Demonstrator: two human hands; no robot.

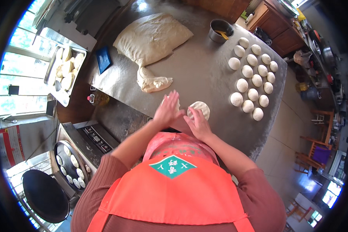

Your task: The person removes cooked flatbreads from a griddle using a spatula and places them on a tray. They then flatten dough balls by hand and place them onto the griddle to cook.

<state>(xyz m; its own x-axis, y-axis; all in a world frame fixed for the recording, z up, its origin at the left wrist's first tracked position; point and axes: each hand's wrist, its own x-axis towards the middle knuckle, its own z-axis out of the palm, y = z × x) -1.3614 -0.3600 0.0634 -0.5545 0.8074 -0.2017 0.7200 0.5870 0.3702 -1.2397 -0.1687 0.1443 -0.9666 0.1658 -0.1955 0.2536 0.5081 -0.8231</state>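
Observation:
My left hand (168, 109) lies flat, palm down, over a piece of dough (177, 106) that is mostly hidden beneath it. My right hand (200, 124) rests its slightly parted fingertips on the near left part of a flattened dough disc (202, 108). Both are close to the near edge of the work table (197, 75). Just beyond my left hand, a thick tail of dough (155, 82) stretches from a large dough slab (153, 37).
Several dough balls (252, 60) stand on the table's right side. Behind them is a metal pot (221, 30) holding a yellow utensil. A blue flat object (103, 59) lies left. A round pan with dough pieces (64, 171) and its raised lid (45, 195) sit lower left; baked breads fill a tray (81, 52).

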